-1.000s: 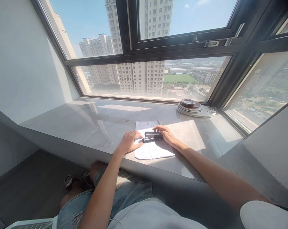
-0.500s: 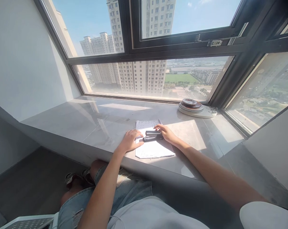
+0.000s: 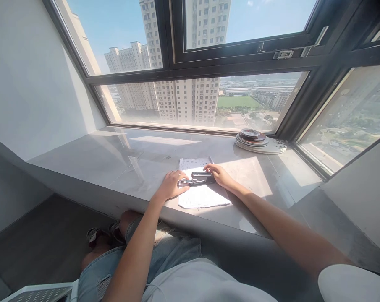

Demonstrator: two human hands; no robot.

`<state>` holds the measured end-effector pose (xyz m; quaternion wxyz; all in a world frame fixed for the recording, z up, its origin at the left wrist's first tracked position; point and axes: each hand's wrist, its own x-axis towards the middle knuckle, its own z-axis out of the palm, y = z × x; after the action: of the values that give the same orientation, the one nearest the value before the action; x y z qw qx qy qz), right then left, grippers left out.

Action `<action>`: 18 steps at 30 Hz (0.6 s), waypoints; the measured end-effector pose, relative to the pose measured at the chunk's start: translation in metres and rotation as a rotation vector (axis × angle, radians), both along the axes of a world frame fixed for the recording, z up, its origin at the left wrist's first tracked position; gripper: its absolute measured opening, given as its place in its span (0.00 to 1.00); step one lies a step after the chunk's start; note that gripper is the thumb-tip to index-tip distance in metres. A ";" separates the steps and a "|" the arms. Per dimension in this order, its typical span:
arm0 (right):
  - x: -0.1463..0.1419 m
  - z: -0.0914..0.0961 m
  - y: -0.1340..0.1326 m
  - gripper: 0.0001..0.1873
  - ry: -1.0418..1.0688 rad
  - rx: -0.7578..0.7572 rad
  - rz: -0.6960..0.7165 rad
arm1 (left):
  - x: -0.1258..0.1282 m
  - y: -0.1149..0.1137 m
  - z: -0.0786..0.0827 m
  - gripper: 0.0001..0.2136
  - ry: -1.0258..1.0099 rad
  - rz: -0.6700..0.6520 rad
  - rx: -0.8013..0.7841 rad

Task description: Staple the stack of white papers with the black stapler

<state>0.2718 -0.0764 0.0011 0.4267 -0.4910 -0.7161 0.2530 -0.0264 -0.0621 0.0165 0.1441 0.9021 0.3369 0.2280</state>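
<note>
A white printed paper sheet (image 3: pixel 200 196) lies on the grey stone window ledge (image 3: pixel 114 163). A black stapler (image 3: pixel 198 178) rests across the sheet, its lower metal part pulled out toward the left. My left hand (image 3: pixel 171 186) pinches that left end of the stapler, its fingers closed on it. My right hand (image 3: pixel 220 175) holds the stapler's right end, its fingers curled over the top.
A stack of plates (image 3: pixel 255 141) sits at the back right of the ledge by the black window frame (image 3: pixel 227 67). The ledge's front edge runs just before my knees. A white perforated seat corner (image 3: pixel 38 292) shows at bottom left.
The stapler's lower part has slid out to the left under my left fingers. Both hands have stayed at its ends.
</note>
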 end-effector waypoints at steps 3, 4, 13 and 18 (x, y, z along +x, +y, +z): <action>-0.002 0.002 -0.003 0.15 0.057 -0.028 -0.022 | 0.001 -0.001 0.001 0.14 0.003 0.002 -0.008; -0.003 0.004 -0.004 0.15 0.076 -0.037 -0.025 | 0.001 -0.001 0.001 0.14 0.004 0.001 -0.005; -0.012 0.023 -0.020 0.21 -0.054 -0.081 0.173 | 0.001 0.000 0.000 0.13 0.020 0.001 0.032; -0.012 0.022 -0.023 0.19 -0.137 0.007 0.158 | 0.003 0.000 0.001 0.10 0.017 0.001 0.044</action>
<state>0.2596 -0.0991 0.0236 0.3569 -0.4477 -0.7811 0.2493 -0.0233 -0.0622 0.0174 0.1213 0.9068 0.3334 0.2279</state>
